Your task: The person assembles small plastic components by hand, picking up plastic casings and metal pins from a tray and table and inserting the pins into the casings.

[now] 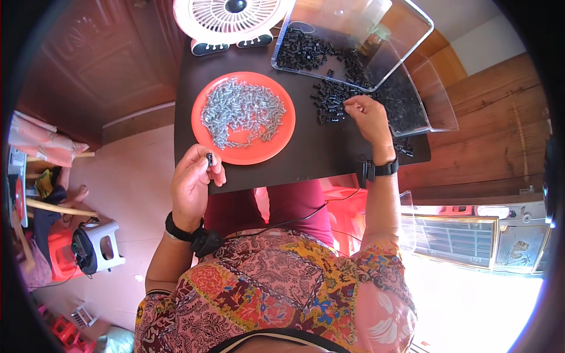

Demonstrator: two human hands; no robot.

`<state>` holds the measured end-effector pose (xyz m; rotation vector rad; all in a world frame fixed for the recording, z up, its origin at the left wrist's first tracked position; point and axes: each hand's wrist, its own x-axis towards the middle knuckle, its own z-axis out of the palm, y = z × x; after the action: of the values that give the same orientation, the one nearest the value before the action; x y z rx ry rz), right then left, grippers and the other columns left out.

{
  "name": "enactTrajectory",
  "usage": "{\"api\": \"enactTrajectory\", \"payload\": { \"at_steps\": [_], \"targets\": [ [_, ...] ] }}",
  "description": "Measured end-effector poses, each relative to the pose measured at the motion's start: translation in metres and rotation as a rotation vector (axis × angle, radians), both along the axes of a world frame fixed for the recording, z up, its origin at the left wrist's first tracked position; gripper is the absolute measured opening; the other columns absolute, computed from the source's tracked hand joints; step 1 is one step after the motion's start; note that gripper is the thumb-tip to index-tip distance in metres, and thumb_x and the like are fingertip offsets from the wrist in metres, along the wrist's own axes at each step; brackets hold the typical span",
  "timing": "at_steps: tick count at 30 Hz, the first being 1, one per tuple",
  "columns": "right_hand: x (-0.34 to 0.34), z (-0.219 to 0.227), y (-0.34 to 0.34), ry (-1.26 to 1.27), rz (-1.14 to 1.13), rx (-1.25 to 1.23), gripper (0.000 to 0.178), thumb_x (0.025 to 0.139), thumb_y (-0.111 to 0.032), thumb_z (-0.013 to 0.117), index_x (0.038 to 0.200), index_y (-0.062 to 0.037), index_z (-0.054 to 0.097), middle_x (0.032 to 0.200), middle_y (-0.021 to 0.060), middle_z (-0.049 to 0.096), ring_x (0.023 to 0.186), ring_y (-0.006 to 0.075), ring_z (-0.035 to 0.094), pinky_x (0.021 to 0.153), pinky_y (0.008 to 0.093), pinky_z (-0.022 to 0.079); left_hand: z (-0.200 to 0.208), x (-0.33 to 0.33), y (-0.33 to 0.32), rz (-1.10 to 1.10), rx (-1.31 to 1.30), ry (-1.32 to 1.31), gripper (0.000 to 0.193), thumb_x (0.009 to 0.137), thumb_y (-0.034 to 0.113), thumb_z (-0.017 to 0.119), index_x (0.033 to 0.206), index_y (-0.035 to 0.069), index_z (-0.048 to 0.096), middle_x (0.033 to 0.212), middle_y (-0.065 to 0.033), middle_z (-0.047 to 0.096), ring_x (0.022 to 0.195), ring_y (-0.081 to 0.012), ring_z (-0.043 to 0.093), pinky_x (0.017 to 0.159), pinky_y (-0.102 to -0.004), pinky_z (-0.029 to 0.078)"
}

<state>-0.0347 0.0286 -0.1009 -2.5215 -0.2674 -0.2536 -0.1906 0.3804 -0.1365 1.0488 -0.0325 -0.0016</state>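
Observation:
In my left hand (197, 170) a small black plastic part (209, 159) is pinched upright between thumb and fingers, just off the near left rim of a red plate (286, 132). Many small silvery metal screw-like pieces (241, 109) are heaped on that plate. My right hand (369, 117) reaches to a loose pile of small black parts (332, 100) on the dark table (306, 153). Its thumb and fingertips are pressed together at the pile's right side; whatever they hold is too small to make out.
A clear plastic bin (382, 82) lies tipped behind the pile, with more black parts inside. A pink and white fan (235, 23) stands at the far left of the table. A thin black cable (306, 213) runs between my wrist bands. At left, someone sits near a stool (106, 247).

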Motion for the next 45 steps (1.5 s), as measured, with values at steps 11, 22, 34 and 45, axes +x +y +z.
{"api": "enactTrajectory", "payload": {
  "at_steps": [11, 22, 34, 45],
  "targets": [
    [0.020, -0.015, 0.024, -0.112, 0.155, -0.085, 0.014, 0.078, -0.015, 0.066, 0.091, -0.0091, 0.071, 0.085, 0.0094, 0.065, 0.081, 0.0263, 0.063, 0.073, 0.0358, 0.051, -0.003, 0.001, -0.002, -0.040, -0.025, -0.004, 0.019, 0.091, 0.021, 0.044, 0.093, 0.003, 0.050, 0.082, -0.0054, 0.053, 0.069, -0.0151, 0.054, 0.064, -0.0268, 0.041],
    [0.011, -0.011, 0.024, -0.165, 0.198, -0.180, 0.010, 0.077, -0.013, 0.066, 0.086, -0.0091, 0.070, 0.082, 0.0080, 0.063, 0.087, 0.0281, 0.061, 0.076, 0.0373, 0.050, -0.004, 0.001, -0.001, -0.053, -0.019, 0.023, 0.020, 0.091, 0.023, 0.045, 0.090, 0.004, 0.051, 0.080, -0.0055, 0.053, 0.069, -0.0146, 0.054, 0.065, -0.0265, 0.041],
    [0.058, -0.012, 0.059, -0.167, 0.392, -0.471, 0.012, 0.078, -0.014, 0.062, 0.085, -0.0098, 0.071, 0.088, 0.0101, 0.067, 0.088, 0.0304, 0.061, 0.079, 0.0423, 0.049, -0.009, 0.000, 0.001, -0.057, -0.052, 0.004, 0.018, 0.091, 0.021, 0.046, 0.090, 0.004, 0.050, 0.081, -0.0059, 0.053, 0.070, -0.0158, 0.055, 0.066, -0.0278, 0.042],
    [0.037, 0.006, 0.078, 0.044, 0.340, -0.017, 0.016, 0.080, -0.009, 0.062, 0.094, -0.0059, 0.070, 0.086, 0.0113, 0.070, 0.081, 0.0236, 0.065, 0.075, 0.0344, 0.051, -0.012, -0.003, 0.001, -0.049, -0.016, 0.004, 0.020, 0.092, 0.023, 0.046, 0.093, 0.003, 0.049, 0.080, -0.0066, 0.052, 0.068, -0.0163, 0.053, 0.064, -0.0271, 0.042]
  ]
}}
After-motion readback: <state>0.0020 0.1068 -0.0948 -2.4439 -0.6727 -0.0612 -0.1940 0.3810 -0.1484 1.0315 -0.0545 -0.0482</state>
